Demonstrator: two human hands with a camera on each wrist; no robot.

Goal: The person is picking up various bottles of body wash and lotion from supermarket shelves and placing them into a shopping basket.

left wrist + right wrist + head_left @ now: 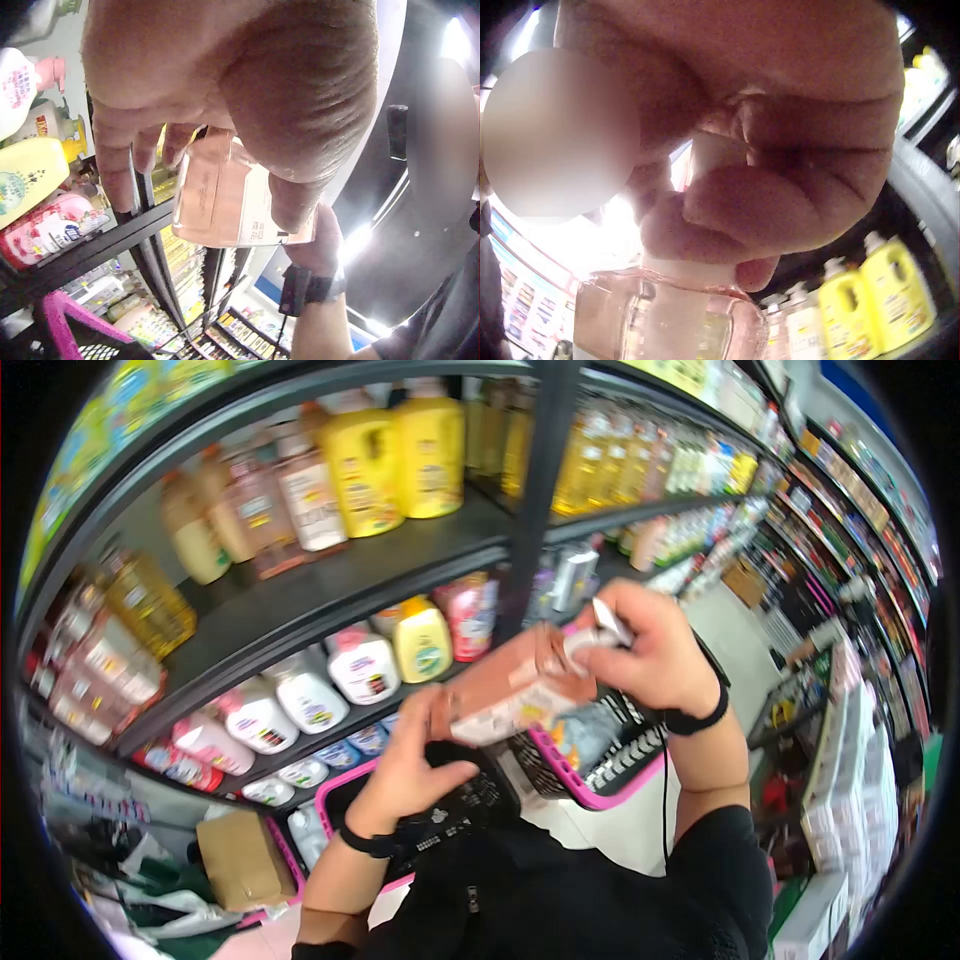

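Note:
A clear pink pump bottle with a white label lies tilted nearly sideways before my chest. My right hand grips it round the neck and white pump head, fingers curled, as the right wrist view also shows. At the bottle's base end is my left hand, its fingers fairly straight and its thumb standing away from the bottle. In the left wrist view the left thumb overlaps the label side of the bottle. Below the hands are two black baskets with pink rims, one basket holding a grey item.
Black shelves ahead carry yellow jugs, white pump bottles and pink bottles. A shelf upright stands just beyond the bottle. A cardboard box is at lower left; an aisle runs off to the right.

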